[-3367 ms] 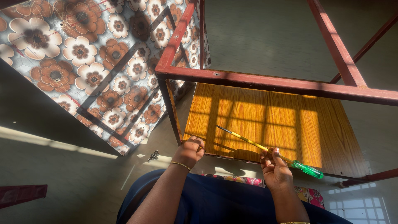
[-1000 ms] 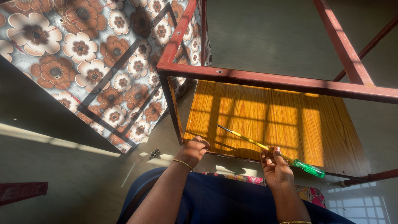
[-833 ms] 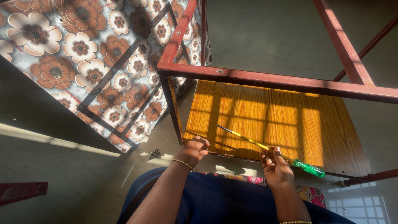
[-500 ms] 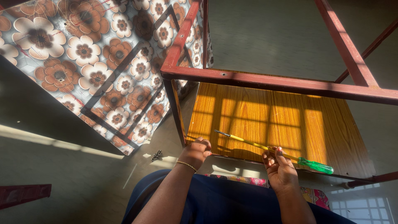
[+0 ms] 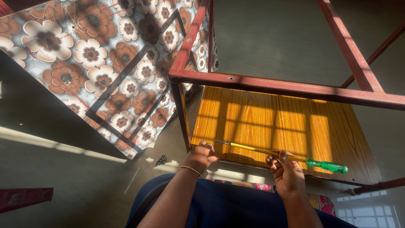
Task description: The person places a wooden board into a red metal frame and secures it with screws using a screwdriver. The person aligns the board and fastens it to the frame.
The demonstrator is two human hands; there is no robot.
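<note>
right hand [image 5: 288, 175] pinches screwdriver [image 5: 282, 154] | yellow shaft, green handle | left hand [image 5: 201, 155] curled on wooden panel [image 5: 270, 126]

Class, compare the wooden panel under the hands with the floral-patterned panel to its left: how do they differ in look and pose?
The wooden panel is plain orange woodgrain; the floral panel carries brown and cream flowers on grey. The wooden panel lies inside the red metal frame with a screwdriver across it; the floral panel stands outside the frame, nothing on it. The left hand touches only the wooden panel's edge. Both are flat, rectangular and partly sunlit.
</note>
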